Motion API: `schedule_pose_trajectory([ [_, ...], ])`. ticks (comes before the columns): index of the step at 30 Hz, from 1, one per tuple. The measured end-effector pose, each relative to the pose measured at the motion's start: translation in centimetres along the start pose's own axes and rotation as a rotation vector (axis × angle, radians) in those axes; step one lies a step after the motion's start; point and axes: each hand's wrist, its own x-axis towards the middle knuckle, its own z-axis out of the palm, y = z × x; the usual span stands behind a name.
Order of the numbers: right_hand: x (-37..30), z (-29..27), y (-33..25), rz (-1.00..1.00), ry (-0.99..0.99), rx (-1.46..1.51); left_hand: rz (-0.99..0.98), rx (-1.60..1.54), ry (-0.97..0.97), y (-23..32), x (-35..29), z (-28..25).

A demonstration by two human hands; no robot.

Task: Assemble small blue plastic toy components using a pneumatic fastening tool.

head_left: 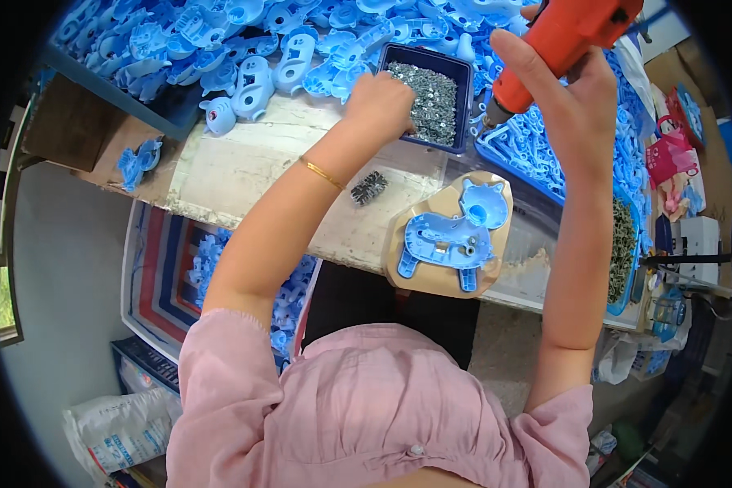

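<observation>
My left hand (pixel 380 104) reaches over the near left edge of a dark blue bin (pixel 466 106) full of small silver screws (pixel 433 98). Its fingers are curled toward the screws, and whatever they pinch is hidden. Raised at the upper right, my right hand (pixel 573 89) is closed around a red-orange electric screwdriver (pixel 557 45), its tip pointing down and left. In front of me, a blue animal-shaped plastic shell half (pixel 443 240) lies hollow side up on a tan board (pixel 492 272). Small metal pieces show inside the shell.
Blue plastic shells (pixel 195 41) are heaped along the back. A tray of blue link-like parts (pixel 525 150) and a blue tray of screws (pixel 622 252) stand right. A small dark metal cluster (pixel 369 188) lies on the table (pixel 293 122). A striped box (pixel 150 276) of blue parts sits below left.
</observation>
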Motion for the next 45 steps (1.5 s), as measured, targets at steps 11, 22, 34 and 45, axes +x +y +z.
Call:
schedule_pose_trajectory([
  [11,0.0,-2.9,2.4,-0.053,-0.205,-0.006,0.03,-0.07,0.08,0.3,-0.1,0.8],
  [22,-0.8,-3.0,3.4,-0.003,-0.215,0.061,0.072,-0.095,0.152,0.6,0.2,0.3],
  [34,-5.3,0.1,0.9,0.095,-0.23,0.572,0.322,-0.566,0.35,7.0,-7.1,-1.0],
  [45,-6.8,0.8,0.8,0.123,-0.184,0.6,0.238,-0.767,0.265,8.6,-8.8,-1.2],
])
